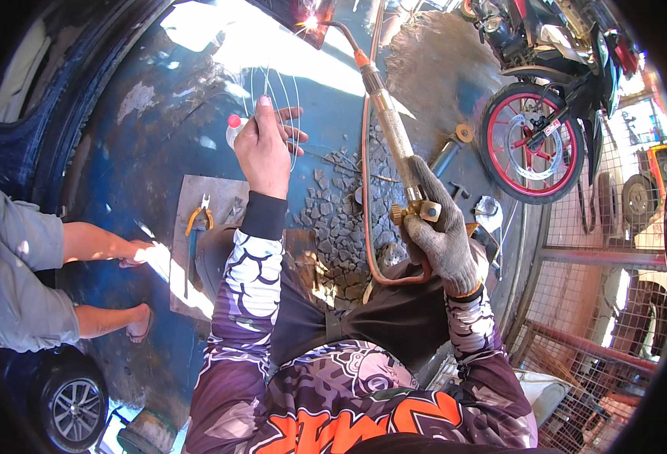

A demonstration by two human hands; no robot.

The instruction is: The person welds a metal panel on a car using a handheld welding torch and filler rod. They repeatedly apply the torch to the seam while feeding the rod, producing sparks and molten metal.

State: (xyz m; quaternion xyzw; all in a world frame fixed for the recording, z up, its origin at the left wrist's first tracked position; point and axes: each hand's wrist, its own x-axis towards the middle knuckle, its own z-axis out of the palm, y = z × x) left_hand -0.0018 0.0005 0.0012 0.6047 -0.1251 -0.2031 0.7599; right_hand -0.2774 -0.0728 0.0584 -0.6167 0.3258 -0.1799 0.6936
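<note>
My gloved right hand is wrapped round the rear of a gas welding torch, by its brass valve knobs. The torch's bent tip reaches a dark reddish metal piece at the top, where a bright glowing spot shows. My bare left hand pinches a loosely coiled thin wire, its loops spreading around the fingers. One end of the wire seems to run up toward the glow, though glare blurs it. A reddish hose hangs from the torch and curves under my right hand.
A red-capped bottle stands behind my left hand. Yellow-handled pliers lie on a board. Broken grey chips cover the floor ahead. A motorcycle stands at right; another person's legs are at left.
</note>
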